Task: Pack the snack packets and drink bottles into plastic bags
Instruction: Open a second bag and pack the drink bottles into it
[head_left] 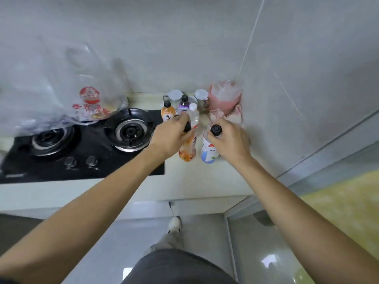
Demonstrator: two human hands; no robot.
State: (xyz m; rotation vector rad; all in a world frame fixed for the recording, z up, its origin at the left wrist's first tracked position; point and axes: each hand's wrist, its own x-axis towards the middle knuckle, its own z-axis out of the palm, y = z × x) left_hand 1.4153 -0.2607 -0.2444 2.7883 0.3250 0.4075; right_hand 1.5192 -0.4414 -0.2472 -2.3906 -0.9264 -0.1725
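Observation:
My left hand [171, 136] grips the neck of an orange drink bottle [187, 150] with a black cap, on the counter right of the stove. My right hand [229, 140] grips the top of a white and blue bottle [208, 152] with a black cap. Behind them stand another orange bottle [167, 112], a purple bottle [184, 105] and a clear bottle with a white cap [193, 114]. A translucent plastic bag [67, 95] with red print sits over the stove's far left, its contents blurred.
A black two-burner gas stove [86, 140] fills the counter's left side. Glass jars with pale lids [202, 99] and a pink stack of cups in plastic [224, 98] stand in the back corner against the tiled wall. The counter edge [123, 193] runs below.

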